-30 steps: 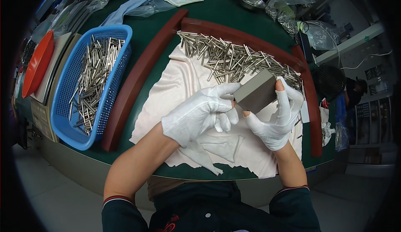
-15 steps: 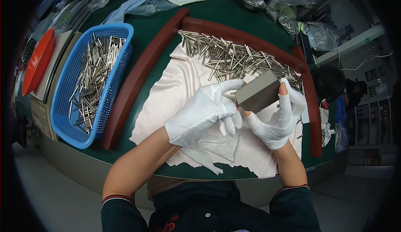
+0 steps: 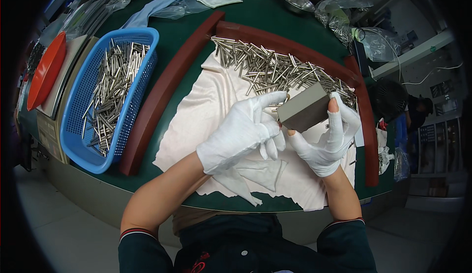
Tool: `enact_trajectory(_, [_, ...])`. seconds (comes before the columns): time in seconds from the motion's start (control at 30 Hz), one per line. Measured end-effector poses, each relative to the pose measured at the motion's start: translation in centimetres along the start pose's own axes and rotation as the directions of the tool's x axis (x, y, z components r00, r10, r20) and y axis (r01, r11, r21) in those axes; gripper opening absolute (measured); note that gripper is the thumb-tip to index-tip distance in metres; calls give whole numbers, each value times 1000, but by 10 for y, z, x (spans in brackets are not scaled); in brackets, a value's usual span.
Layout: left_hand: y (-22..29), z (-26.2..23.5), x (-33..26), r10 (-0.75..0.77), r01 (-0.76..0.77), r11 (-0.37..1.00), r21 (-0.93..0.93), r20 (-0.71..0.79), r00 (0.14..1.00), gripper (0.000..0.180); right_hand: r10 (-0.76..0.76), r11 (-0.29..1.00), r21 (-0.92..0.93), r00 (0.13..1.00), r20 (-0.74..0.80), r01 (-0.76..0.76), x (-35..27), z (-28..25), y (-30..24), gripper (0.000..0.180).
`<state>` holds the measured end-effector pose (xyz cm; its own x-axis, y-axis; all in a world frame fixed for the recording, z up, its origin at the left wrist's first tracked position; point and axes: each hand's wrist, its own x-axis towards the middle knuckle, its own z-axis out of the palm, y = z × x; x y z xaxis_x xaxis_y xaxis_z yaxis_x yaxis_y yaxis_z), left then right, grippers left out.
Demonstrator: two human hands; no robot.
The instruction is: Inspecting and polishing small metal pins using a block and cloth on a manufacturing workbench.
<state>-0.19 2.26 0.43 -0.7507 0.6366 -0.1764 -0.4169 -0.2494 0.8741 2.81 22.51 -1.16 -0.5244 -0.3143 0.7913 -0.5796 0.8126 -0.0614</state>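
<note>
A grey rectangular block (image 3: 306, 106) is held tilted above the pale cloth (image 3: 189, 120), between my two white-gloved hands. My right hand (image 3: 328, 137) grips its right side, with the bare thumb tip near the lower edge and a bare fingertip at the right end. At the block's left end is my left hand (image 3: 244, 133), index finger and thumb closed about the corner, the other fingers curled below. Whether a small pin is also between those fingertips is hidden. Just beyond the block, many loose metal pins (image 3: 268, 69) lie heaped on the cloth.
Dark red bars (image 3: 164, 96) frame the cloth on the green table (image 3: 260, 15). A blue basket (image 3: 109, 162) of metal pins stands left, beside an orange tray (image 3: 46, 71). A white cloth scrap (image 3: 260, 172) lies near the front edge. A metal bowl (image 3: 297, 0) sits at the back.
</note>
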Motion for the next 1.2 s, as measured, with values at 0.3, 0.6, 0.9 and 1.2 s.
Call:
enact_trajectory(0.3, [2, -15, 4, -13, 57, 929, -366, 122, 992, 65, 297, 931, 242, 953, -61, -274, 3, -1, 6, 85])
enact_trajectory(0.6, [-17, -23, 10, 1, 123, 889, -441, 270, 963, 62, 377, 865, 304, 917, 132, -400, 5, -1, -4, 80])
enact_trajectory(0.9, [-8, -13, 8, -84, 112, 947, -300, 105, 991, 62, 373, 872, 247, 901, 221, -422, 8, -5, -6, 80])
enact_trajectory(1.2, [-8, -11, 6, -51, 62, 984, -166, 72, 996, 61, 367, 888, 198, 900, 237, -414, 10, -3, -5, 78])
